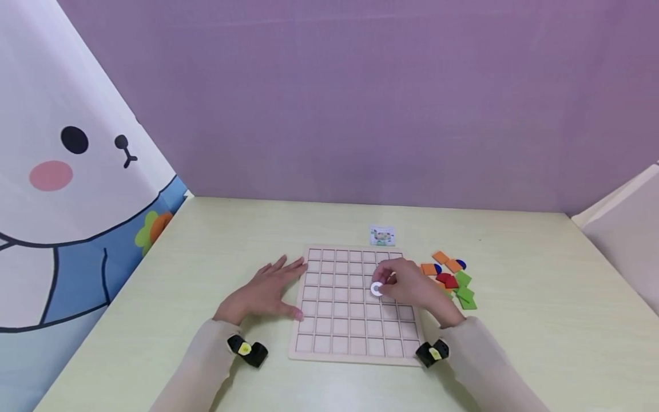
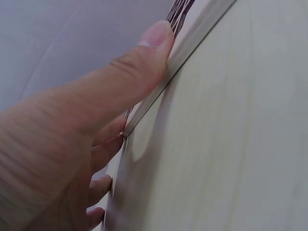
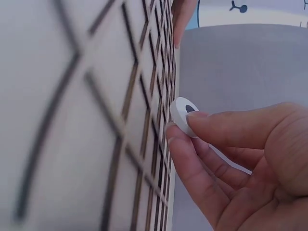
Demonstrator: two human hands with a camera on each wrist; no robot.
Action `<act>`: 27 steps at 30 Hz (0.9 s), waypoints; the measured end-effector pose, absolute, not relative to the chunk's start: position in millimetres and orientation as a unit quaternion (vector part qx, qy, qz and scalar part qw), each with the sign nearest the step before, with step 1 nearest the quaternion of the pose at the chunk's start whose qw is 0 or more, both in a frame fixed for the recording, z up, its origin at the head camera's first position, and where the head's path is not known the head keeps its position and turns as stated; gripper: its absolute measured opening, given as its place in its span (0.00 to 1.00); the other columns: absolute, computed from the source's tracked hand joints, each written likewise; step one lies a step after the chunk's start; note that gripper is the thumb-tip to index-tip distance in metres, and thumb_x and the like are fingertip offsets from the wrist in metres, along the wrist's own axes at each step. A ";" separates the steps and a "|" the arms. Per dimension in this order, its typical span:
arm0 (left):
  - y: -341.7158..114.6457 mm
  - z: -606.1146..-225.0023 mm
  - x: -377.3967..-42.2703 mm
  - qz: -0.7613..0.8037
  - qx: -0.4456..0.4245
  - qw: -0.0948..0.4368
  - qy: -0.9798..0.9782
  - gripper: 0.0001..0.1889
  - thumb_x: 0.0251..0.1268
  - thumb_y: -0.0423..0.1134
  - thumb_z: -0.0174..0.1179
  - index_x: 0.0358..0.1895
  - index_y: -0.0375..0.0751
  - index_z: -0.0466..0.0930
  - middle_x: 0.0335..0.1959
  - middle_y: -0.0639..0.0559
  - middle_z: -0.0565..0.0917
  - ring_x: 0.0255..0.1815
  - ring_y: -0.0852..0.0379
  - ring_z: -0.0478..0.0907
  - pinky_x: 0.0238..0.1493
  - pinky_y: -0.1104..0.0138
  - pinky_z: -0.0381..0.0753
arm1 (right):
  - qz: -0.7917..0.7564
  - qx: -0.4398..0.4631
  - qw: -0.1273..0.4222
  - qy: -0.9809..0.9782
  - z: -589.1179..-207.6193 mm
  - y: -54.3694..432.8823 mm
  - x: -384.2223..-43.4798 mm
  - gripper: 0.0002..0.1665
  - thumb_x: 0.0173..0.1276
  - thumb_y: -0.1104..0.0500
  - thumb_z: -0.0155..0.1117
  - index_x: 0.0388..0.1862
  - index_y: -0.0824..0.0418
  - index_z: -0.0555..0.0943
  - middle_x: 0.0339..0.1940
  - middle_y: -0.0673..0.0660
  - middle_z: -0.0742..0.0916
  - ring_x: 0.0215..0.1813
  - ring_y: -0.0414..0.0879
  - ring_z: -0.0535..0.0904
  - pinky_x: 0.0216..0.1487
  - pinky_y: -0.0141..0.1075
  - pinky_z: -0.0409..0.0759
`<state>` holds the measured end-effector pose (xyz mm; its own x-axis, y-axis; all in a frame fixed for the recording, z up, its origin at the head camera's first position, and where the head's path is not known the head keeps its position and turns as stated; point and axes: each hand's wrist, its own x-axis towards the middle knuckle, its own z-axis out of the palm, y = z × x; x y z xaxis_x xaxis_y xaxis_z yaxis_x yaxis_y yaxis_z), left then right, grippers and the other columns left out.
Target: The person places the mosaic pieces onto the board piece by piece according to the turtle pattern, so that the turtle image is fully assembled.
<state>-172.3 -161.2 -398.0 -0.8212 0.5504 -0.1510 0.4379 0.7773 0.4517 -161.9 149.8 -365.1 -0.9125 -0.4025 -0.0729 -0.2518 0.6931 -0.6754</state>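
A square wooden grid board (image 1: 355, 360) lies flat on the table, its shallow cells bare. Over its right half my right hand (image 1: 408, 282) pinches a small white disc (image 1: 376, 289) between thumb and fingertips. The right wrist view shows the disc (image 3: 178, 114) tilted, with a dark round centre partly covered by the thumb, close over the grid. At the board's left edge rests my left hand (image 1: 264, 292), fingers spread and thumb against the rim. In the left wrist view the thumb (image 2: 149, 53) lies on the board's side frame (image 2: 180, 60).
Right of the board lies a loose pile of flat pieces: orange ones (image 1: 440, 257), red ones (image 1: 451, 281), green ones (image 1: 465, 294) and blue ones (image 1: 461, 264). A small printed card (image 1: 382, 236) sits beyond the far edge. Behind the table hangs a purple cloth (image 1: 360, 114).
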 end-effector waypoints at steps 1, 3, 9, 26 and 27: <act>-161.2 -397.5 -172.4 0.202 0.265 0.138 0.933 0.56 0.42 0.65 0.68 0.75 0.45 0.53 0.77 0.48 0.52 0.77 0.35 0.38 0.73 0.39 0.42 | -0.348 -0.182 0.108 0.913 -364.3 147.1 -163.4 0.05 0.61 0.67 0.66 0.33 0.58 0.81 0.29 0.51 0.80 0.33 0.45 0.73 0.38 0.33 0.75; -160.9 -396.7 -172.4 0.202 0.266 0.138 0.933 0.56 0.42 0.65 0.68 0.75 0.45 0.53 0.77 0.48 0.52 0.77 0.35 0.38 0.73 0.39 0.42 | -0.345 -0.187 0.107 0.914 -362.7 142.0 -166.6 0.05 0.61 0.67 0.66 0.33 0.58 0.81 0.29 0.51 0.81 0.34 0.44 0.73 0.38 0.34 0.75; -159.1 -396.6 -169.9 0.206 0.262 0.143 0.932 0.57 0.42 0.65 0.69 0.75 0.45 0.52 0.78 0.49 0.51 0.78 0.36 0.37 0.73 0.40 0.41 | -0.353 -0.212 0.110 0.905 -363.3 128.6 -174.8 0.05 0.60 0.67 0.67 0.33 0.59 0.81 0.29 0.50 0.81 0.33 0.43 0.74 0.40 0.34 0.77; -161.9 -393.5 -170.4 0.211 0.260 0.154 0.930 0.57 0.44 0.64 0.69 0.76 0.44 0.50 0.78 0.48 0.49 0.78 0.37 0.36 0.74 0.40 0.39 | -0.383 -0.195 0.113 0.896 -363.4 80.9 -197.9 0.05 0.59 0.68 0.66 0.32 0.59 0.82 0.28 0.51 0.81 0.31 0.43 0.74 0.33 0.32 0.73; -162.1 -394.6 -170.4 0.211 0.261 0.155 0.929 0.57 0.43 0.65 0.69 0.76 0.44 0.50 0.78 0.48 0.49 0.78 0.37 0.36 0.73 0.40 0.39 | -0.382 -0.190 0.113 0.897 -363.8 78.0 -198.7 0.05 0.59 0.68 0.66 0.31 0.59 0.82 0.27 0.51 0.81 0.31 0.43 0.73 0.33 0.32 0.73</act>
<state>-170.4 -162.1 -394.6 -0.8161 0.5499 -0.1777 0.4191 0.7748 0.4733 -198.7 78.0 -363.8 -0.9019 -0.4281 -0.0574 -0.2555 0.6358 -0.7283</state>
